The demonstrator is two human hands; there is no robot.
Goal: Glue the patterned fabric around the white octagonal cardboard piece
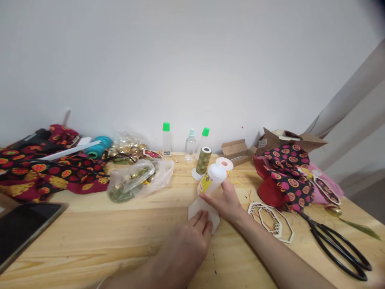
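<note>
The white bottle (212, 178) with a yellow label sits near the middle of the wooden table (120, 241), tipped over so its base points up and away and its nozzle end points down at a pale flat piece (203, 210). The right hand (225, 198) wraps its fingers round the bottle's lower part, probably so the tip can be steered along the surface; the tip itself is hidden behind the fingers, so contact cannot be confirmed. The left hand (186, 245) rests on the near edge of the flat piece with fingers stretched out and unclenched, seemingly to pin it against sliding.

Just behind the bottle stand a gold thread spool (203, 160) and a white reel (224, 163). Right of the right hand lie wooden cutout frames (272, 220), and beyond them black scissors (337, 241). Two green-capped bottles (166, 138) stand against the wall, upright and clear of the hands. A plastic bag (135, 178) and patterned fabric (45, 168) are heaped to the left, with a dark screen (24, 230) at the near left edge.
</note>
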